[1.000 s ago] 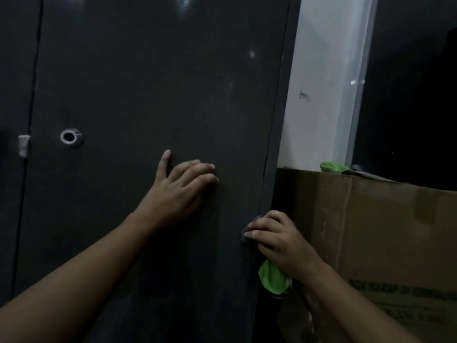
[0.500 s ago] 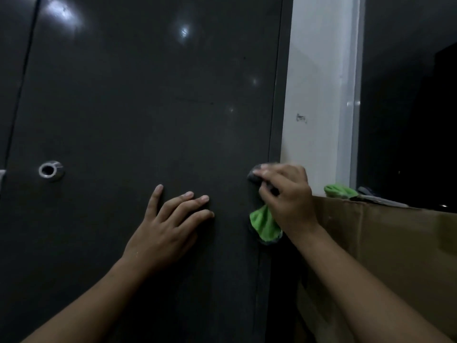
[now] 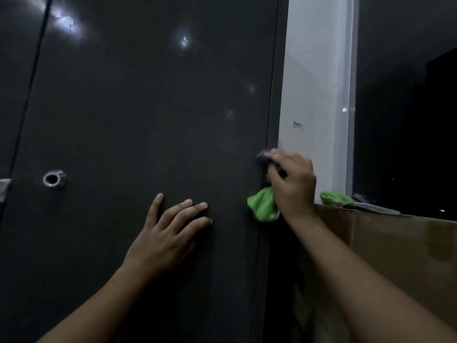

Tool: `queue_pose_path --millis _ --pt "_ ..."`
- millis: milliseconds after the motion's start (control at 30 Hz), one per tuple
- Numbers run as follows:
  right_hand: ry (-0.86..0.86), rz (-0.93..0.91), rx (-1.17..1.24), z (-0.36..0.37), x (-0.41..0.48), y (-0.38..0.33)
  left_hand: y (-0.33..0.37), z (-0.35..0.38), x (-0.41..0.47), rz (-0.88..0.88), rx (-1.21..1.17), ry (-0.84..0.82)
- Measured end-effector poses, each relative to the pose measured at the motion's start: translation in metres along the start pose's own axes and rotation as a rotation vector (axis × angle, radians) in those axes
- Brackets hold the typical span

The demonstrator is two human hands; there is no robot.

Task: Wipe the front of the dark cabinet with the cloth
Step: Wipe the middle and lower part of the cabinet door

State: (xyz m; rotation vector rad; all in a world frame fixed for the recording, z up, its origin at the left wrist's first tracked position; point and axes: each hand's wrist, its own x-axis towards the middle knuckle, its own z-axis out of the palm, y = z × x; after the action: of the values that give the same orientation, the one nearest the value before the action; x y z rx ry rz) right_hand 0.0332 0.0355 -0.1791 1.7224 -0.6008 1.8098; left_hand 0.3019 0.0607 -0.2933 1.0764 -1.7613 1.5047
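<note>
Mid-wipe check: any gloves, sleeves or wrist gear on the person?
No. The left hand and right hand are bare: no gloves, rings or watch visible. The left forearm and right forearm are uncovered to the frame edge; no sleeve shows.

Cloth (image 3: 262,206) mostly hidden under right hand (image 3: 291,184); only a green corner shows below it, plus a blurred grey bit at the top. Cabinet (image 3: 148,120) cut off top, left & btm. Grey fitting (image 3: 3,189) cropped at left edge. Wall mark (image 3: 298,125) too small to read. Green item (image 3: 333,198) part-hidden behind box (image 3: 395,243) rim.
</note>
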Motion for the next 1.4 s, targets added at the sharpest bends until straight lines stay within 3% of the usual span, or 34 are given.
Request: queue_pose_path --millis 167,367,467,633,767,1067,1233,1300,1400 --pt "0.01 0.029 -0.056 0.034 0.068 -0.013 -0.002 -0.001 -0.001 0.006 0.021 0.002" --pt "-0.3 -0.484 0.01 0.034 0.032 -0.028 -0.001 0.001 -0.001 -0.014 0.0 0.033" --pt "-0.354 -0.603 -0.017 0.024 0.038 -0.016 -0.001 0.001 -0.002 -0.011 0.0 0.033" --pt "-0.085 -0.249 -0.118 0.026 0.087 0.001 -0.001 0.005 -0.002 -0.01 -0.002 0.062" --pt "-0.007 -0.079 -0.124 0.032 0.096 0.001 -0.002 0.006 -0.002 -0.004 -0.016 0.086" --pt "-0.159 -0.265 -0.09 0.014 -0.044 -0.011 0.0 0.003 -0.001 -0.023 -0.036 0.102" --pt "-0.323 -0.452 -0.063 -0.003 -0.048 -0.007 0.0 0.003 -0.003 -0.018 -0.044 0.096" --pt "-0.253 -0.431 -0.097 -0.009 -0.024 0.0 0.0 0.003 -0.003 -0.022 -0.045 0.099" --pt "-0.018 -0.187 -0.101 -0.008 0.019 0.008 -0.001 0.004 -0.003 -0.025 -0.039 0.107"
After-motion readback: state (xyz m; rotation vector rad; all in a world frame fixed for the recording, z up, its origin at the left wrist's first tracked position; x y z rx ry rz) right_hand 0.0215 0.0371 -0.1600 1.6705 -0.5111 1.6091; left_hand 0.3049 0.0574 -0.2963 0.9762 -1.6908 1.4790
